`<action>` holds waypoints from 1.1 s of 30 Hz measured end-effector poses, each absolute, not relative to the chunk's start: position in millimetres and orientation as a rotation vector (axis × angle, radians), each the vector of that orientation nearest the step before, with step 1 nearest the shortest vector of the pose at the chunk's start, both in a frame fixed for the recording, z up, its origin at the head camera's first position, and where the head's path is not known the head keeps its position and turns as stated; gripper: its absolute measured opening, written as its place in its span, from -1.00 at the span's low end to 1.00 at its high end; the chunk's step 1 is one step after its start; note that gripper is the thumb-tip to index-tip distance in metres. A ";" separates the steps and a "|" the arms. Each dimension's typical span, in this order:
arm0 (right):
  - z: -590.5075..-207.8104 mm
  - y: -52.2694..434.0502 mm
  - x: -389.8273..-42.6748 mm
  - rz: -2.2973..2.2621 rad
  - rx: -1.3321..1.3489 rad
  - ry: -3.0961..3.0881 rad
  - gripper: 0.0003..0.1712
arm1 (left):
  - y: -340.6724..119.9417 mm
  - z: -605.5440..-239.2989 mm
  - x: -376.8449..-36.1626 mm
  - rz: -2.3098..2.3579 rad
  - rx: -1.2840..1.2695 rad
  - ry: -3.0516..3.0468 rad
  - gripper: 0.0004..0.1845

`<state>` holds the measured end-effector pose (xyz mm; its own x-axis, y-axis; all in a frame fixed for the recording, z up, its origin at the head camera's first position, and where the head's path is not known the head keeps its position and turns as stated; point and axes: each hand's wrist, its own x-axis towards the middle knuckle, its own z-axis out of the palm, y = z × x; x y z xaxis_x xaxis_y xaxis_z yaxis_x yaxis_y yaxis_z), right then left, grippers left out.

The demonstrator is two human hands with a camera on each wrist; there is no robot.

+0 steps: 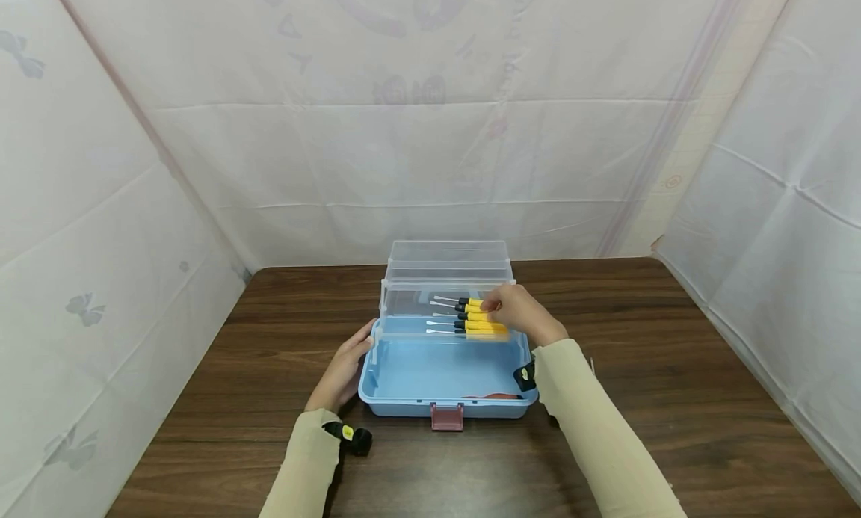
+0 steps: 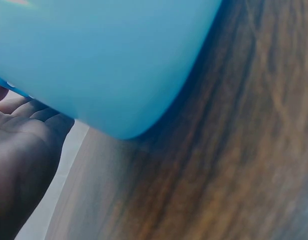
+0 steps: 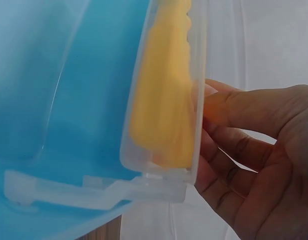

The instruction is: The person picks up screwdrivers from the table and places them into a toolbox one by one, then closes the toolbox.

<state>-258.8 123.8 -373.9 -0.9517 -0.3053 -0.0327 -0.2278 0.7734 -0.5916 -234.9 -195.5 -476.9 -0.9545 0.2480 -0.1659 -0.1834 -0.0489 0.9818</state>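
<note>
A light-blue toolbox (image 1: 430, 383) stands with its clear lid (image 1: 449, 253) raised. Above its back half sits a clear plastic tray (image 3: 133, 100) holding several yellow-handled screwdrivers (image 1: 479, 325), side by side with shafts pointing left. My right hand (image 1: 521, 312) reaches over the tray from the right and pinches the rearmost handle at the tray's upper edge; the fingertips are partly hidden behind the tray wall in the right wrist view. My left hand (image 1: 343, 372) grips the box's left rim, its palm (image 2: 23, 135) facing the outer wall.
A red-and-black object (image 1: 494, 396) lies along the front inside the box. A reddish latch (image 1: 447, 418) hangs open at the front. Dark wooden table (image 1: 269, 338) surrounds the box, with white sheeting (image 1: 430, 167) behind and at both sides.
</note>
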 end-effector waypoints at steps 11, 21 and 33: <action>-372.4 130.0 -257.2 -0.902 -0.403 2.867 -0.76 | -194.8 -478.0 -235.5 2.091 0.078 1.923 -0.44; -374.1 131.4 -256.0 -0.906 -0.397 2.872 -0.76 | -194.0 -476.9 -236.2 2.083 0.072 1.919 -0.44; -372.8 134.4 -256.9 -0.921 -0.401 2.877 -0.76 | -194.5 -476.5 -237.0 2.074 0.058 1.930 -0.44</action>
